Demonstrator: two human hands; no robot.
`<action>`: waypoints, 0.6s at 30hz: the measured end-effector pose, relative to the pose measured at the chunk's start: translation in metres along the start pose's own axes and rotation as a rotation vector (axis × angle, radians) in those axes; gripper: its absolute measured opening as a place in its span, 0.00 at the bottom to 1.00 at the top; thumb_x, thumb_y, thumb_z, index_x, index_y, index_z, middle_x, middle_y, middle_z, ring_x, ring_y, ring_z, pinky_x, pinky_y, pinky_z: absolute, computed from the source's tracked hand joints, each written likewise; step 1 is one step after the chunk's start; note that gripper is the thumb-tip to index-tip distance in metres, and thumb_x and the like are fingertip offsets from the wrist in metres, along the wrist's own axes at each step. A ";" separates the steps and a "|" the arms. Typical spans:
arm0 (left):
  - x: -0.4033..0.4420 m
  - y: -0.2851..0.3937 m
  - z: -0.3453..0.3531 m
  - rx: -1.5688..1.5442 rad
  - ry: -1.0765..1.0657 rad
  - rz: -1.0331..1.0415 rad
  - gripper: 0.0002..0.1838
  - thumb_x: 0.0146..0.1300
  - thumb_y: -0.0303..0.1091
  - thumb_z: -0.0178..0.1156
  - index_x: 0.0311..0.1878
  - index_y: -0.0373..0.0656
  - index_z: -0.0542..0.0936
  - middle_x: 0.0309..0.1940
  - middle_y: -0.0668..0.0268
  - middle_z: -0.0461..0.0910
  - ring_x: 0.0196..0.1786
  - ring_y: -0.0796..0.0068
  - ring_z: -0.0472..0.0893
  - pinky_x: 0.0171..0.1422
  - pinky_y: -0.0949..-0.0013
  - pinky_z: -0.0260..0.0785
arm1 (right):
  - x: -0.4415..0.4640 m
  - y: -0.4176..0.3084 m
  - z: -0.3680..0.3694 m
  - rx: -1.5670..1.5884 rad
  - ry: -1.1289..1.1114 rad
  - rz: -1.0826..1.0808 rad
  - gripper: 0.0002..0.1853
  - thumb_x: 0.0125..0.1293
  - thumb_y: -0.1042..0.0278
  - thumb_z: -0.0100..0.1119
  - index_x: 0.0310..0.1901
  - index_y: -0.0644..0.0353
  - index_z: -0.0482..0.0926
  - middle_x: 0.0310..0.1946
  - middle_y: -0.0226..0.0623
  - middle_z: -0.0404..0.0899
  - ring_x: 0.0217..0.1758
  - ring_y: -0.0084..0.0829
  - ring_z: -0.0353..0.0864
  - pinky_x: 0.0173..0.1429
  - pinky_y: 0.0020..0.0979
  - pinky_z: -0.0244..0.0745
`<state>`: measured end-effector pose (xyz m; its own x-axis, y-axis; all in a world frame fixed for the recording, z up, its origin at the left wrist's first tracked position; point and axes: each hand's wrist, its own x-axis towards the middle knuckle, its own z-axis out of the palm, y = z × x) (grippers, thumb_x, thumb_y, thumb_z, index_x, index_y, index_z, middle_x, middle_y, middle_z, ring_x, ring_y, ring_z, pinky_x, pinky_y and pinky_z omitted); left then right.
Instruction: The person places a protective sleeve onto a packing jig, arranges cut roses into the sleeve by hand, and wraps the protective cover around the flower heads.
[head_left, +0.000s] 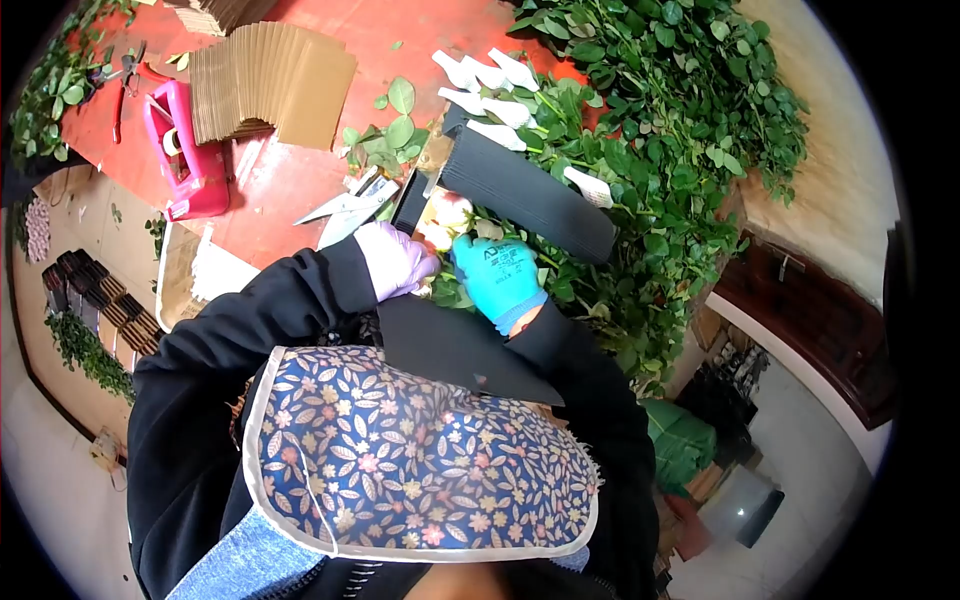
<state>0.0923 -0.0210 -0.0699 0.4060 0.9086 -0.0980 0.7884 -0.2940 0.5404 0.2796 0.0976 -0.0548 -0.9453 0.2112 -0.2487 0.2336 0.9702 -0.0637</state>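
Note:
My left hand (pixel 394 261), in a pale purple glove, has its fingers closed at the left side of pink and cream roses (pixel 449 215). What its fingertips pinch is too small to make out. Curled at the right side of the same flowers and their green leaves is my right hand (pixel 497 272), in a turquoise glove. Its fingertips are partly hidden among the blooms. A black sheet (pixel 460 345) lies below both hands, against the floral apron (pixel 430 450). Just above the hands is a dark corrugated sheet (pixel 525 190).
Scissors (pixel 350 208) lie left of the flowers on the red table (pixel 270 230). Farther left stand a pink tape dispenser (pixel 190 160) and fanned brown cardboard pieces (pixel 275 80). White-wrapped buds (pixel 500 110) and leafy stems (pixel 680 130) cover the right side. Pliers (pixel 124 90) lie far left.

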 end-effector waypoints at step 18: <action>0.001 0.004 -0.010 0.056 0.089 0.059 0.14 0.56 0.41 0.60 0.46 0.52 0.80 0.55 0.71 0.75 0.46 0.70 0.77 0.47 0.64 0.73 | -0.006 0.014 -0.015 -0.085 0.095 0.219 0.14 0.67 0.54 0.59 0.47 0.52 0.81 0.14 0.28 0.73 0.17 0.32 0.77 0.24 0.35 0.72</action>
<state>0.0908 -0.0183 -0.0598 0.4114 0.9114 0.0084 0.7903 -0.3613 0.4949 0.2849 0.1120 -0.0397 -0.8922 0.4240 -0.1557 0.4193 0.9056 0.0639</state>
